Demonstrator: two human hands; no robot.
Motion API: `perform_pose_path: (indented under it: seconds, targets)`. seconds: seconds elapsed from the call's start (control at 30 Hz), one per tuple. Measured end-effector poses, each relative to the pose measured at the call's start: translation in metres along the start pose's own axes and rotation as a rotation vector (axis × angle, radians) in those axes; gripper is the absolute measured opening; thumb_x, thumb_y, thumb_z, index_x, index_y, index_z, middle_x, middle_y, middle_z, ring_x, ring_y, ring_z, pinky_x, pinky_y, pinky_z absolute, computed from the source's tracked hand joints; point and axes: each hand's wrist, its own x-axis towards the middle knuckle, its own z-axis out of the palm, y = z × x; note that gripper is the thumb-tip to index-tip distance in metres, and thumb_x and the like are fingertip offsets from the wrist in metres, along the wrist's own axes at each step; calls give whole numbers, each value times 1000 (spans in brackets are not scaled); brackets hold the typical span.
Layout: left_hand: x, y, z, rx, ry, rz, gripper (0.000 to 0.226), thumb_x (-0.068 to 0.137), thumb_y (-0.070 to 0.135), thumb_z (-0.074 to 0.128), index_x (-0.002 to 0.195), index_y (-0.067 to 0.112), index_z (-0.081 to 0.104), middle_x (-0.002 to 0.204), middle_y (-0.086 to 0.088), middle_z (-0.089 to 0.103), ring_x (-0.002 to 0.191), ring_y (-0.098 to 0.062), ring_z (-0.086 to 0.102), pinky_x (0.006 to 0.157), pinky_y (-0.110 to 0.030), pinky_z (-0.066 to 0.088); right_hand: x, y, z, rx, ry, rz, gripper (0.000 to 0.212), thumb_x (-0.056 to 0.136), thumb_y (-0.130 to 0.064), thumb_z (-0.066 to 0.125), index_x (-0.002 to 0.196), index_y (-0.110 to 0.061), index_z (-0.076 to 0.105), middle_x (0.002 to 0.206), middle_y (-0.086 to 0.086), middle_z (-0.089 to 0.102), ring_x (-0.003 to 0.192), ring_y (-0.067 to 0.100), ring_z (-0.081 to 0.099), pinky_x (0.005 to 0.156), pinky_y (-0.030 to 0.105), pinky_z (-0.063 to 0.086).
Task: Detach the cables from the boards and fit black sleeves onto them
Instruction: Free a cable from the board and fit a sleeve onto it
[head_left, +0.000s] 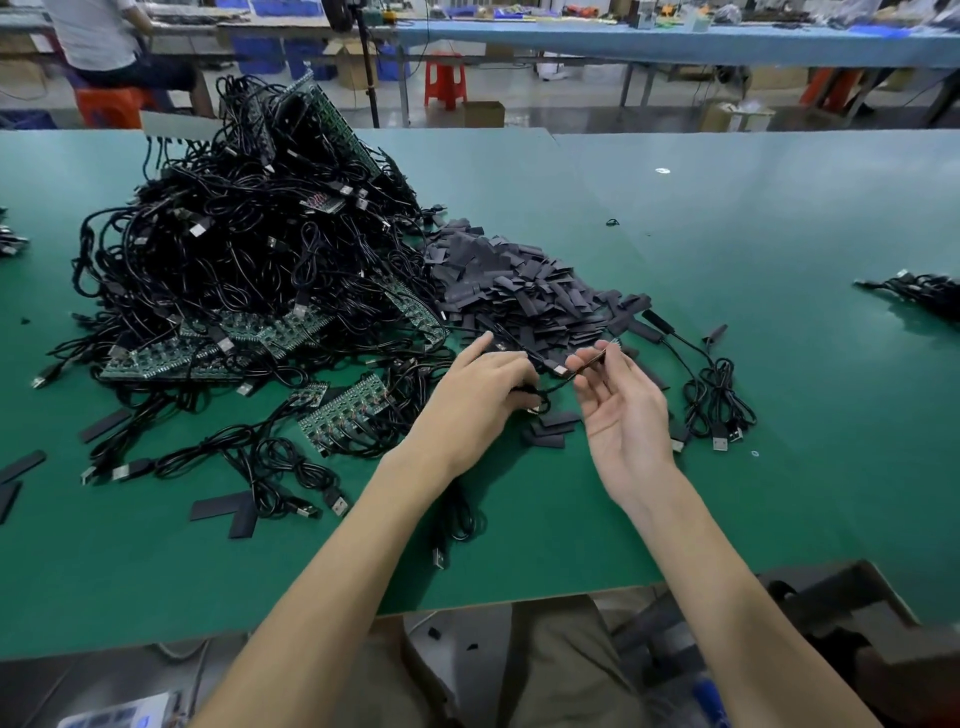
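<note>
Here, left fingers grip a thin black cable, right fingers pinch its end

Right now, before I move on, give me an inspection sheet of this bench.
Surface: green table, near edge at the person's lap.
Job's things: cable pile tangled with green boards; sleeve heap beside it.
Clutter: loose sleeves scattered at left.
Grips: left hand holds a cable; right hand pinches a black sleeve.
Cables: sleeved cables coiled at right; another bundle at the far right edge.
Surroundings: blue benches, red stool, seated person.
</note>
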Motion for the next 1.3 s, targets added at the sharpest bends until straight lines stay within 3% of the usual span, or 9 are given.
perform_pose_path:
  seconds: [0.1,0.17,0.27,0.4,0.63,0.83,0.97,1.07,1.3]
  targets:
    - [-1,7,-5,-213,172,-23,13,103,10,57,109,5,66,101,-1,73,103,-21,65,116,-32,37,0,0,-2,-11,-29,25,12,105,-16,55,104,-6,62,94,8,76,88,19,76,71,24,60]
    - [1,15,-14,-390,244,-46,15,103,5,54,113,6,65,93,0,68,88,-18,65,90,-33,54,0,0,-2,-27,-53,34,10,102,-19,59,104,-9,63,98,8,76,92,20,75,72,26,60]
    - [9,28,-28,-642,270,-147,14,106,14,51,114,15,63,77,4,65,64,-15,60,64,-30,51,-1,1,0,-63,-75,50,11,94,-23,67,101,-15,64,99,6,76,91,18,73,69,25,57]
    - [12,31,-41,-795,104,-270,25,109,30,45,117,13,61,66,6,57,46,-19,50,43,-26,39,-2,2,-1,-152,-41,55,9,89,-23,74,95,-18,69,86,1,71,72,10,60,59,20,44]
    - [-10,17,-40,-738,-53,-315,40,107,41,49,88,9,66,53,10,36,39,-11,30,39,-18,26,3,-1,-4,-21,91,39,10,89,-13,75,92,-7,67,75,2,64,64,9,54,55,19,44]
    - [-26,12,-42,-762,-332,-432,43,110,33,45,89,2,67,58,-5,58,40,-18,45,38,-23,38,4,0,-5,-40,81,54,12,86,-18,78,89,-8,72,74,2,64,62,9,55,55,19,46]
    - [-24,14,-52,-974,-497,-467,29,106,20,56,118,-5,65,98,-20,73,74,-27,70,66,-39,63,1,1,-3,-134,33,80,13,83,-21,80,87,-10,74,72,0,64,60,8,53,52,18,43]
    - [-15,18,-52,-1032,-451,-419,36,106,29,55,118,-3,65,97,-17,73,83,-28,71,78,-43,63,-2,3,0,-237,-23,94,16,83,-21,78,91,-10,71,70,-2,62,59,7,50,52,17,43]
    - [8,19,-24,-957,-271,-482,40,108,37,49,97,1,64,66,-1,59,42,-14,47,39,-24,40,-3,7,0,-304,-69,105,10,85,-17,77,88,-10,70,72,-1,59,61,7,45,50,16,38]
